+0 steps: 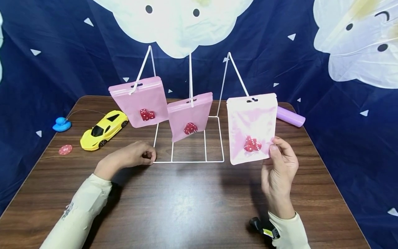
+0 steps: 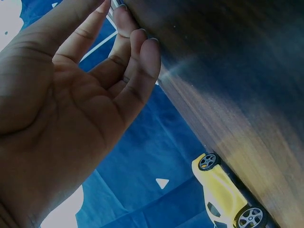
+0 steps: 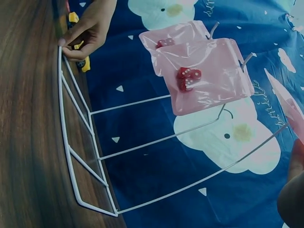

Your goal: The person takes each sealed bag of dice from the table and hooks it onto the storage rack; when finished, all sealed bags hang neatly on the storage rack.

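A white wire rack (image 1: 188, 162) stands on the table with three hooked arms. From the left arm hangs a pink zip bag (image 1: 152, 93) with red dice; another pink bag (image 1: 183, 116) with red dice hangs from the middle one. At the right arm's tip is a third pink bag (image 1: 248, 121), red dice (image 1: 252, 144) at its bottom. My right hand (image 1: 281, 169) pinches this bag's lower right edge between thumb and fingers. My left hand (image 1: 130, 155) pinches the base's front left corner, as the right wrist view also shows.
Left of the rack are a yellow toy car (image 1: 104, 129), a blue toy duck (image 1: 62, 124) and a red chip (image 1: 65, 149). A purple cylinder (image 1: 290, 116) lies at the back right. Dark blue cloth (image 1: 264, 69) hangs behind the table.
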Demonstrator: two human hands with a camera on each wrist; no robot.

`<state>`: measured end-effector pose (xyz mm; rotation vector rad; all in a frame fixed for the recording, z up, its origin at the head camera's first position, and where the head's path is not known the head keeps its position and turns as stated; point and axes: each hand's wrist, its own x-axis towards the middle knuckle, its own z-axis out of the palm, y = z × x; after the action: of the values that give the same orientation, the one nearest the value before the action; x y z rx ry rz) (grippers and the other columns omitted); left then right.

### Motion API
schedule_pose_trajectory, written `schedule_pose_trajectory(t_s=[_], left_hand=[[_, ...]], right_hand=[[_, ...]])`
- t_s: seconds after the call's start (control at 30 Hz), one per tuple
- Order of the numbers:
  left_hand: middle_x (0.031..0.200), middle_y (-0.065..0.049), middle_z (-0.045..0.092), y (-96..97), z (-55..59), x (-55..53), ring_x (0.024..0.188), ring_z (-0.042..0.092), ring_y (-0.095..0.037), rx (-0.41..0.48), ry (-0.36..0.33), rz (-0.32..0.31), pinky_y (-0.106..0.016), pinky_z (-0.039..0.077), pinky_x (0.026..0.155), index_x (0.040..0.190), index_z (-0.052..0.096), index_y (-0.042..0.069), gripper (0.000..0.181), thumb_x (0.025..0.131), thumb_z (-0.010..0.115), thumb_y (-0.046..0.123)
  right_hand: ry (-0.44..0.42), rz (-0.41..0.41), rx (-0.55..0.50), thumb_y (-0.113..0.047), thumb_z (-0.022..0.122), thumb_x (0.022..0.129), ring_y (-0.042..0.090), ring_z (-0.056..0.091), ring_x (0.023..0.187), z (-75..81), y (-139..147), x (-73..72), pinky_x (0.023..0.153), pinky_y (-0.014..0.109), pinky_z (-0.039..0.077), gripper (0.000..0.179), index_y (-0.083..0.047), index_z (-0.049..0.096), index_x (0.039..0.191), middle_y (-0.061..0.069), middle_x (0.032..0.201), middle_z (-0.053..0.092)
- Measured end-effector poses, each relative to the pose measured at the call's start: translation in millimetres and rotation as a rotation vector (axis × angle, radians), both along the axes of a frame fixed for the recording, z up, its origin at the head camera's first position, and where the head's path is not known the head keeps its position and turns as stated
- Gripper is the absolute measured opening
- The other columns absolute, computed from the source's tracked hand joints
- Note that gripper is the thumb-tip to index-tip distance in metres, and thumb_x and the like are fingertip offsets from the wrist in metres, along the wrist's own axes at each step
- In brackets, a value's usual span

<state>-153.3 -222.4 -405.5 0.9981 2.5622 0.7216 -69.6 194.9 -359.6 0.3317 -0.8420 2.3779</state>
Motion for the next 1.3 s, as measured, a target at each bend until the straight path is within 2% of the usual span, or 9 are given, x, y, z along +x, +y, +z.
schedule_pose_trajectory(t_s=[0.4,0.6,0.67,0.73,0.87,1.0,1.3], left_hand=[[0.079,0.012,0.057,0.0,1.3,1.0,0.077,0.053,-0.009,-0.017,0.001,0.007,-0.031,0.047,0.072,0.084,0.07,0.021,0.023,0.086,0.082,0.001],[0.079,0.012,0.058,0.2,1.6,2.1,0.076,0.053,-0.01,0.001,-0.001,-0.003,-0.031,0.046,0.07,0.084,0.071,0.019,0.023,0.086,0.082,0.0],[0.079,0.012,0.058,-0.2,1.8,2.6,0.076,0.053,-0.01,0.0,0.004,-0.002,-0.031,0.046,0.07,0.084,0.07,0.019,0.022,0.086,0.082,0.0],[0.079,0.012,0.058,-0.2,1.9,3.0,0.076,0.053,-0.009,-0.008,0.002,0.003,-0.031,0.046,0.071,0.084,0.07,0.019,0.023,0.085,0.082,0.0],[0.079,0.012,0.058,0.0,2.6,3.0,0.077,0.053,-0.009,-0.021,-0.001,0.009,-0.032,0.047,0.072,0.083,0.07,0.02,0.023,0.086,0.082,0.0],[0.08,0.012,0.058,0.4,2.4,2.5,0.077,0.054,-0.009,-0.019,0.001,0.005,-0.032,0.047,0.072,0.084,0.07,0.02,0.022,0.087,0.082,0.001],[0.081,0.012,0.059,1.4,4.5,2.2,0.077,0.053,-0.008,-0.015,0.001,0.006,-0.032,0.047,0.071,0.085,0.071,0.019,0.021,0.087,0.083,0.002]], right_hand=[[-0.05,-0.021,0.014,0.022,0.058,0.097,0.017,0.072,0.082,-2.6,-4,-0.5,0.073,0.023,0.061,0.016,0.016,0.071,0.103,0.018,0.098,0.072],[-0.167,-0.05,0.018,0.019,0.061,0.098,0.012,0.067,0.071,-5.7,-4,-3.2,0.066,0.02,0.057,0.014,0.014,0.073,0.104,0.013,0.091,0.07],[-0.204,-0.061,0.027,0.017,0.062,0.1,0.014,0.07,0.075,-7.1,-3,-4.7,0.071,0.021,0.06,0.014,0.011,0.073,0.105,0.013,0.092,0.071],[-0.215,-0.053,0.009,0.016,0.061,0.101,0.019,0.075,0.085,-8.9,-1,-6.5,0.083,0.027,0.062,0.014,0.011,0.072,0.107,0.015,0.097,0.07],[-0.233,-0.024,0.005,0.012,0.059,0.104,0.028,0.077,0.101,-12.3,3,-9.0,0.097,0.035,0.06,0.014,0.009,0.072,0.108,0.018,0.104,0.069],[-0.264,0.019,0.022,0.009,0.058,0.106,0.029,0.077,0.102,-15.5,6,-9.6,0.1,0.037,0.059,0.015,0.008,0.072,0.106,0.018,0.103,0.07],[-0.282,0.052,0.058,0.007,0.058,0.106,0.028,0.077,0.102,-19.1,5,-9.7,0.099,0.036,0.059,0.015,0.01,0.073,0.106,0.019,0.101,0.073]])
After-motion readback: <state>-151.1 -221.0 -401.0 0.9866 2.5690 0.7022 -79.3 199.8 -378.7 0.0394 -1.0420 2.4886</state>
